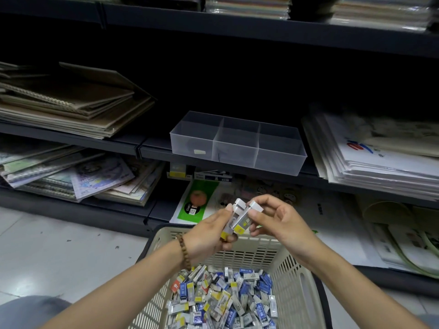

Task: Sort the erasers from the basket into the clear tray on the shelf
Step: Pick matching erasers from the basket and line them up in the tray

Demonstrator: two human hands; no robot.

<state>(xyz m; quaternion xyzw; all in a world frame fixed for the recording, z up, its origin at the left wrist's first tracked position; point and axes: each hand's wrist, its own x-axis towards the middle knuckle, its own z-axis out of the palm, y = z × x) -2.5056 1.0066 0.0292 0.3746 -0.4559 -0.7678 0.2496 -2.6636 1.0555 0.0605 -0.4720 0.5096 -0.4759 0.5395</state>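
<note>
1. Above the basket's (297, 281) far rim, both hands meet in open air, near side of the shelf (154, 151).
2. Left hand (209, 236) is clamped on a small yellow-banded bunch (234, 224) of erasers: fingers curled round the lower ends, white ends sticking up.
3. Right hand (278, 222) has thumb and fingertips pinched on the top eraser (256, 206), by its white end. My read: it's squaring same-type pieces so they go over as 1 load.
4. Remaining stock is the loose erasers (221, 300), a mixed pile of blue, yellow and some red sleeves low in the basket, under the forearms. Pile is deep, so most of the sort is not yet done.
5. Target is the clear tray (280, 162), far of the hands and slightly right, with 6 compartments in 2 rows of 3. Only 1 pale piece (199, 151) shows, in the near-left cell. Can't tell if it's an eraser or a label.
6. Edges: the tray's near wall sits right at the shelf's front lip. Walls are low and the top is open, so a drop from above suits.
7. Room: there's a dark open gap over the tray and nothing between hands and tray. The notebook stack (71, 103) at left is well apart. The paper stack (380, 160) is near the tray's right wall, so keep off that side.
8. Risks: thin dividers make it easy to land in the wrong cell, and the bunch could splay if the grip loosens.
</note>
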